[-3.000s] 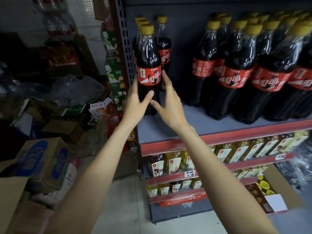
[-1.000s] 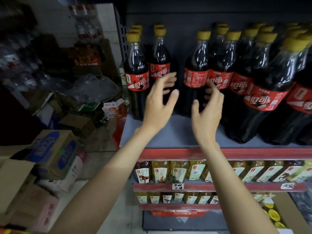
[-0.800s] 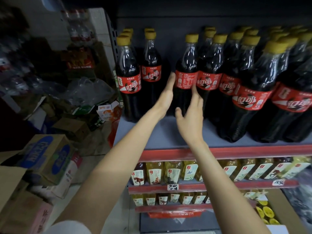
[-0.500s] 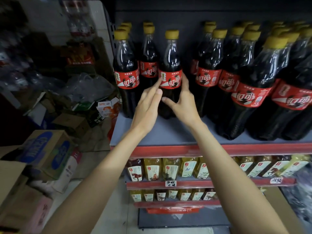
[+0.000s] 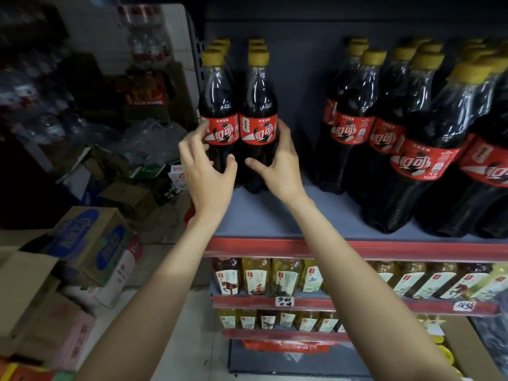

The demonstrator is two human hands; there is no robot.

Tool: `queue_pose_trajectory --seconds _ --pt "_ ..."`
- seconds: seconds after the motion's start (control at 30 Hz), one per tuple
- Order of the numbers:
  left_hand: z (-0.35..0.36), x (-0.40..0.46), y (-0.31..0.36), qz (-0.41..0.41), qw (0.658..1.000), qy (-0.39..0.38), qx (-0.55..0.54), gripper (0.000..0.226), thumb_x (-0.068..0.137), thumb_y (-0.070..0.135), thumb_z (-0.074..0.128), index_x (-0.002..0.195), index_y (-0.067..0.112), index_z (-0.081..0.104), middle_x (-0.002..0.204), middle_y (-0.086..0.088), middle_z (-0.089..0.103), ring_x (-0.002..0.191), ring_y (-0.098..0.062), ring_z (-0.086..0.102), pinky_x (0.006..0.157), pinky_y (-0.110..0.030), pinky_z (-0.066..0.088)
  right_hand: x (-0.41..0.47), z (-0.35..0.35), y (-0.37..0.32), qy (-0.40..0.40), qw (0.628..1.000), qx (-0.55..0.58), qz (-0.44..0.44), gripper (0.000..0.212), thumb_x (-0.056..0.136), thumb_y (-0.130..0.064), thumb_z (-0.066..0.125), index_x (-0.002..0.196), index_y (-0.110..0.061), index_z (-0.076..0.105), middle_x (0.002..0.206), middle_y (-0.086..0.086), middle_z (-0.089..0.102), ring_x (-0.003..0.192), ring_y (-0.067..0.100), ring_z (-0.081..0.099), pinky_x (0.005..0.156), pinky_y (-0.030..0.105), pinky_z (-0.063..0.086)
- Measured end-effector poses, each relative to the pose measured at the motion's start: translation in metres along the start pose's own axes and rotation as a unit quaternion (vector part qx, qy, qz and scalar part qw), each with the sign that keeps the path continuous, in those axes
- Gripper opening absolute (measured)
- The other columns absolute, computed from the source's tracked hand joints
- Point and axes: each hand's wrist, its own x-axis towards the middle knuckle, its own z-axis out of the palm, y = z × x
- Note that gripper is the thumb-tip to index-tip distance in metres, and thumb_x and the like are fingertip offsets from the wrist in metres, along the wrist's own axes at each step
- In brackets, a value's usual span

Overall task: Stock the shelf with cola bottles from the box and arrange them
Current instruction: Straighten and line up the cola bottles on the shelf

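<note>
We saw the left hand (image 5: 204, 171) curled round the left bottle (image 5: 219, 119), the right hand (image 5: 277, 163) cupping the right bottle (image 5: 258, 119), both touching, upright on the shelf (image 5: 275, 218).

The cola bottles (image 5: 220, 116) on the grey shelf (image 5: 264, 218) carry red labels with large white Chinese characters that look like 可乐 beside a dark football; the small print above and the white panels on the labels further right are too fine to read. Below the shelf, on the red rail (image 5: 354, 303) under the tea bottles (image 5: 283, 279), a white tag (image 5: 284, 301) bears handwritten characters, seemingly 乡村口味. A second tag (image 5: 464, 306) further right is blurred.
</note>
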Motion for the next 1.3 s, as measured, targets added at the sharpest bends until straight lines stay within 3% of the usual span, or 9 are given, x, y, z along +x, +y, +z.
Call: queue_pose_trajectory --seconds 0.17,0.3,0.43,0.57,0.67,0.87,1.03,1.1,1.3 --pt "-0.003 -0.009 0.011 0.025 0.999 0.034 -0.025 0.052 0.080 0.009 0.063 0.129 0.007 0.048 0.125 -0.012 0.046 0.109 -0.024 0.053 0.081 -0.030 0.051 -0.003 -0.008 -0.005 -0.028 1.000 -0.001 0.000 0.097 0.076 -0.015 0.080 0.150 -0.006 0.018 0.148 0.013 0.038 0.136 0.022 0.037 0.112 0.031 0.031" --pt "0.016 -0.018 0.032 0.100 0.986 -0.053 -0.125 0.035 0.085 0.003 0.057 0.119 0.005 0.054 0.116 -0.010 0.054 0.101 -0.016 0.055 0.085 -0.024 0.048 -0.027 -0.040 -0.006 0.122 0.992 0.003 -0.013 0.064 0.087 -0.019 0.067 0.143 -0.008 0.037 0.132 0.011 0.052 0.122 0.017 0.051 0.104 0.034 0.042" --pt "0.067 -0.008 0.065 -0.077 0.925 -0.292 -0.231 0.042 0.093 0.020 0.055 0.134 0.017 0.044 0.128 -0.004 0.052 0.114 -0.012 0.052 0.096 -0.022 0.043 -0.060 -0.061 0.005 0.261 0.961 -0.087 -0.004 0.052 0.088 -0.006 0.056 0.138 -0.004 0.042 0.135 0.016 0.044 0.126 0.028 0.043 0.107 0.028 0.032" --pt "0.108 -0.001 0.082 -0.240 0.857 -0.379 -0.255 0.044 0.103 0.037 0.033 0.146 0.029 0.031 0.149 -0.002 0.039 0.135 -0.016 0.038 0.115 -0.036 0.027 -0.065 -0.064 0.016 0.166 0.975 -0.118 0.087 0.075 0.089 -0.005 0.059 0.151 -0.011 0.017 0.151 0.021 0.022 0.138 0.035 0.028 0.111 0.035 0.026" --pt "0.116 -0.009 0.083 -0.249 0.840 -0.392 -0.280 0.043 0.105 0.035 0.025 0.148 0.030 0.027 0.151 -0.002 0.036 0.139 -0.019 0.034 0.117 -0.038 0.024 -0.060 -0.072 0.020 0.137 0.977 -0.126 0.102 0.083 0.088 -0.009 0.061 0.153 -0.015 0.008 0.148 0.021 0.027 0.134 0.039 0.036 0.107 0.047 0.035" --pt "0.093 -0.025 0.067 -0.077 0.928 -0.349 -0.102 0.064 0.092 0.042 0.051 0.146 0.043 0.017 0.140 -0.001 0.048 0.121 -0.018 0.053 0.100 -0.048 0.045 -0.056 -0.096 0.016 0.083 0.981 -0.164 0.067 0.085 0.092 -0.021 0.061 0.154 -0.026 0.003 0.132 0.015 0.044 0.115 0.036 0.052 0.091 0.044 0.045" --pt "0.037 -0.046 0.063 -0.003 0.968 -0.252 -0.015 0.067 0.091 0.046 0.056 0.145 0.040 0.019 0.129 0.005 0.055 0.087 -0.001 0.063 0.078 -0.030 0.055 -0.065 -0.100 0.001 0.018 0.991 -0.136 0.009 0.083 0.086 -0.033 0.068 0.150 -0.036 0.015 0.110 -0.006 0.054 0.092 0.011 0.060 0.078 0.039 0.053" --pt "0.018 -0.052 0.058 0.010 0.975 -0.223 -0.006 0.072 0.087 0.051 0.059 0.146 0.038 0.020 0.128 0.011 0.054 0.085 0.000 0.063 0.069 -0.018 0.055 -0.072 -0.093 -0.009 -0.012 0.993 -0.113 -0.004 0.082 0.084 -0.031 0.071 0.147 -0.037 0.018 0.108 -0.014 0.054 0.088 0.004 0.061 0.078 0.034 0.053" --pt "-0.030 -0.052 0.042 -0.030 0.989 -0.140 0.045 0.073 0.083 0.057 0.059 0.144 0.037 0.025 0.115 0.030 0.049 0.086 0.007 0.061 0.073 -0.021 0.055 -0.076 -0.050 -0.030 -0.059 0.994 -0.088 -0.032 0.083 0.080 -0.031 0.074 0.143 -0.039 0.021 0.101 -0.013 0.064 0.079 0.009 0.063 0.070 0.037 0.053"
